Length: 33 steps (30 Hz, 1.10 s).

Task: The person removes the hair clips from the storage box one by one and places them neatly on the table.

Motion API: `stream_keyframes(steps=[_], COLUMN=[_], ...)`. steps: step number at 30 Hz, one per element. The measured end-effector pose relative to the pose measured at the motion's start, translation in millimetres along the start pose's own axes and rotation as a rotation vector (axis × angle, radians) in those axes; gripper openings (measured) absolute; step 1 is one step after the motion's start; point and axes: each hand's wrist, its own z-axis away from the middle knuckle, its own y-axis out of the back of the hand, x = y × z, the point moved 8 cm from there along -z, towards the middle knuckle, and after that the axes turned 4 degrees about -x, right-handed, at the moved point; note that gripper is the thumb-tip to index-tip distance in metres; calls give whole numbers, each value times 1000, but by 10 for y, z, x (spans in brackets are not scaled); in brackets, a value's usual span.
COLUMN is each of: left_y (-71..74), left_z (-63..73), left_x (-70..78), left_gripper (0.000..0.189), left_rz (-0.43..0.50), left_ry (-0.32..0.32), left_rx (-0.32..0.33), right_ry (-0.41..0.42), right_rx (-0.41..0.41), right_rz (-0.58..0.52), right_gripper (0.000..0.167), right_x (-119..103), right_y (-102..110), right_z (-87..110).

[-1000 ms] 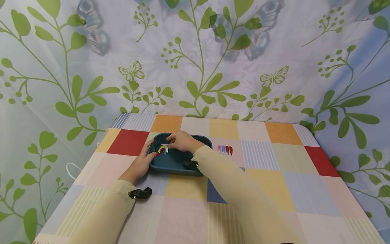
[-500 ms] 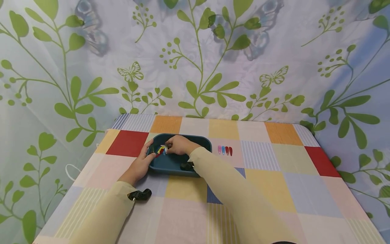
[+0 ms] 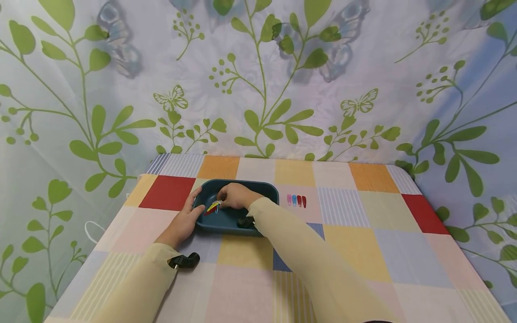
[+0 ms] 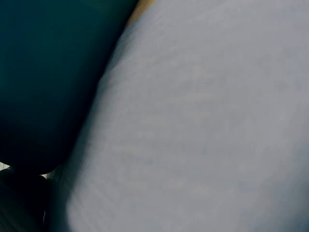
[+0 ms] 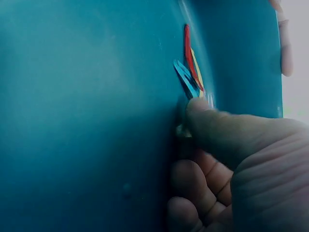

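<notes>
My left hand (image 3: pixel 183 223) holds the left end of a dark teal tray (image 3: pixel 226 230), thumb over the rim and fingers along the outer wall. Inside the tray, my right hand (image 3: pixel 238 196) pinches a small pale thing, apparently a hair clip (image 5: pixel 182 130), between thumb and fingers; most of it is hidden. Against its thumb tip lie a red snap hair clip (image 5: pixel 188 48), a blue one (image 5: pixel 186 77) and a yellow one (image 5: pixel 196 65), bunched near the tray's left wall. The left wrist view shows mainly the tray's outside and cloth.
Right of the tray, a short row of hair clips lies on the patchwork cloth (image 3: pixel 343 242): a pink clip (image 3: pixel 289 200), a blue clip (image 3: pixel 294 200) and two red clips (image 3: pixel 299 201). A leaf-patterned curtain (image 3: pixel 258 80) hangs behind. A white cable (image 3: pixel 92 231) loops at the left edge.
My right hand has lowered from above the bunch of clips to deep inside the tray, with its fingertips closing in on them. My left hand keeps its hold on the tray.
</notes>
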Motion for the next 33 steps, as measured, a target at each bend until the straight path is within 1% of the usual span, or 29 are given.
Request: stream_keyframes(steps=[11,16,24,33], left_y=[-3,-6,-17,-17], left_z=[27,37,15,9], left_x=[18,21,-1,-8], left_gripper=[65,66,67,67], left_rz=[-6,-8,-9,1], left_ry=[20,24,32,31], left_rx=[6,2,2,0], right_ry=[-9,-5,-4,-1], right_rx=[-23,-33,-36,-38], right_rz=[-14,-23,-33,-36], right_gripper=[28,31,33,33], right_x=[-21,-17,-20,-14], right_y=[-12,-25,-13,-28], right_z=[35,42,75,58])
